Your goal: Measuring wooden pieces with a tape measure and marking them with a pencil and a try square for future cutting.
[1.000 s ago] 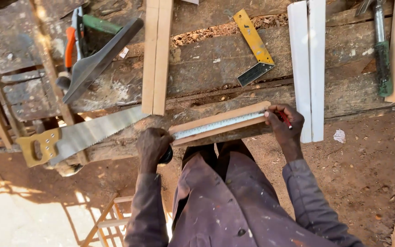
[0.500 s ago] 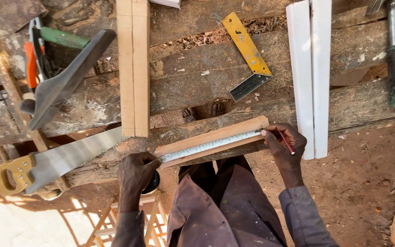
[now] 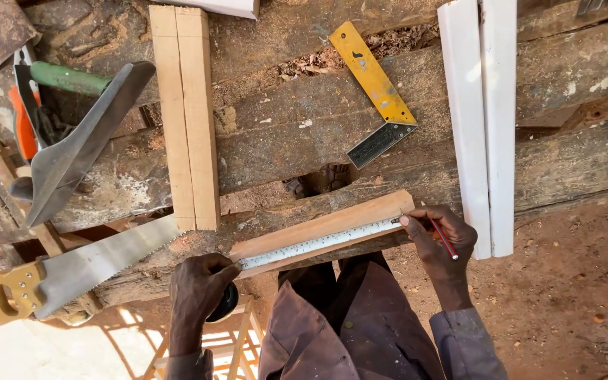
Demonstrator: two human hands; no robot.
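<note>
A short strip of pale planed wood [image 3: 332,224] lies along the near edge of the rough workbench [image 3: 283,134], with a white tape measure [image 3: 318,243] already stretched flat along its length; I can make out no pencil mark on the wood yet. The left hand [image 3: 198,288] curls around the tape's dark round case at the strip's left end, while the right hand [image 3: 441,243] presses a fingertip on the tape's far end and pinches a red pencil [image 3: 443,238]. Beyond lie 2 pale battens [image 3: 184,112], a yellow try square [image 3: 374,91], 2 white mouldings [image 3: 483,119] and a toothed handsaw [image 3: 79,271].
</note>
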